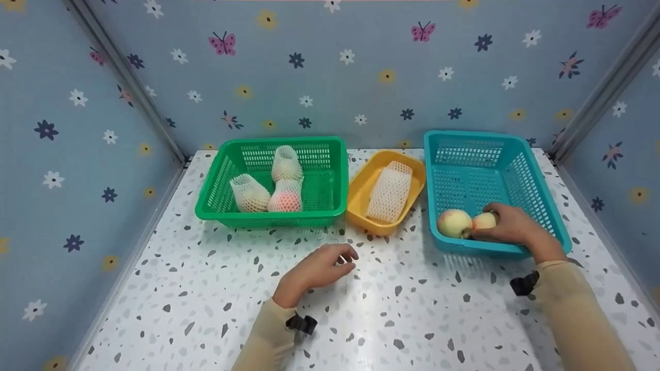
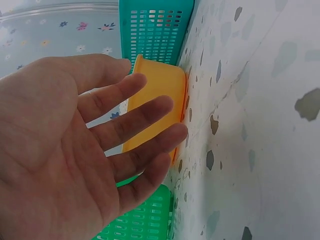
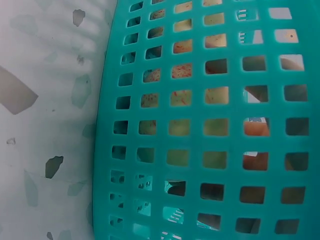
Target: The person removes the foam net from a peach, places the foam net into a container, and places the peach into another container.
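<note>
Inside the blue basket, at its near edge, my right hand has its fingers and thumb round a yellow-red apple. A second apple lies against it on the left. In the right wrist view, the basket wall covers most of the hand and fruit; yellow, red-streaked skin shows through the holes. My left hand hovers over the table in front of the yellow tray, holding nothing. Its fingers are spread and slightly bent in the left wrist view.
White foam fruit nets lie in the yellow tray. Left of it stands a green basket with three netted fruits, one of them pinkish. All stand on a speckled white table, with flower-patterned walls around.
</note>
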The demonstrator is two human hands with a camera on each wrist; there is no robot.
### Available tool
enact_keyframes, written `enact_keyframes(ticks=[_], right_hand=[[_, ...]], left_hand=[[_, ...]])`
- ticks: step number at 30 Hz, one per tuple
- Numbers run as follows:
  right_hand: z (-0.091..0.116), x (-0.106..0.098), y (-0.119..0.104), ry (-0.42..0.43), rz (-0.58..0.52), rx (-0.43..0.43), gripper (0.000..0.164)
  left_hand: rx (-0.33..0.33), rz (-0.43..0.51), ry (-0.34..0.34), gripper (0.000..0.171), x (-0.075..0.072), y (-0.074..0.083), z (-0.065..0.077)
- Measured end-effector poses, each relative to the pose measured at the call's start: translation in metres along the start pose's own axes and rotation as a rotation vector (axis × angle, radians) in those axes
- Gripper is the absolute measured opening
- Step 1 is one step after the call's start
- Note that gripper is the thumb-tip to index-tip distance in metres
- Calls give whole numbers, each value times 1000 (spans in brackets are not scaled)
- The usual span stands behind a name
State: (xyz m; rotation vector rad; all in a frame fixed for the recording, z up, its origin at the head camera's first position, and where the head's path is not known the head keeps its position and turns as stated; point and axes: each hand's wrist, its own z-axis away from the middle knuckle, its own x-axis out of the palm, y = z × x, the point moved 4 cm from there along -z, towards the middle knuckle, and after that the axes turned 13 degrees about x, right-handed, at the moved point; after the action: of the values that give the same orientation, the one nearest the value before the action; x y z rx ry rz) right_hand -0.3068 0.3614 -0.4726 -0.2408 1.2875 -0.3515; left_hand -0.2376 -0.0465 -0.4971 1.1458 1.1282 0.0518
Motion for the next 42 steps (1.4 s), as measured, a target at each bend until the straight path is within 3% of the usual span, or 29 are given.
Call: enact_keyframes(ticks=[8, 14, 18, 21, 26, 29, 35, 42], right_hand=[[0, -3, 0, 12, 6, -10, 85], [15, -16, -7, 69, 48, -4, 85], [38, -30, -20, 181, 33, -49, 72], [58, -38, -34, 300, -4, -110, 53], [91, -44, -61, 524, -77, -298, 20], [107, -42, -75, 601, -113, -413, 11], [130, -28, -96, 585, -153, -506, 14], [146, -5, -116, 523, -164, -570, 16]], left_hand=[[7, -18, -7, 24, 0, -1, -1], [-6, -25, -10, 24, 0, -2, 0], [14, -25, -3, 24, -1, 0, 1], [25, -24, 2, 25, -2, 2, 2], [40, -26, 10, 25, -3, 5, 1], [51, -36, 15, 25, -3, 9, 1], [79, -77, 37, 26, -11, 26, 4], [141, -145, 82, 21, -32, 40, 8]])
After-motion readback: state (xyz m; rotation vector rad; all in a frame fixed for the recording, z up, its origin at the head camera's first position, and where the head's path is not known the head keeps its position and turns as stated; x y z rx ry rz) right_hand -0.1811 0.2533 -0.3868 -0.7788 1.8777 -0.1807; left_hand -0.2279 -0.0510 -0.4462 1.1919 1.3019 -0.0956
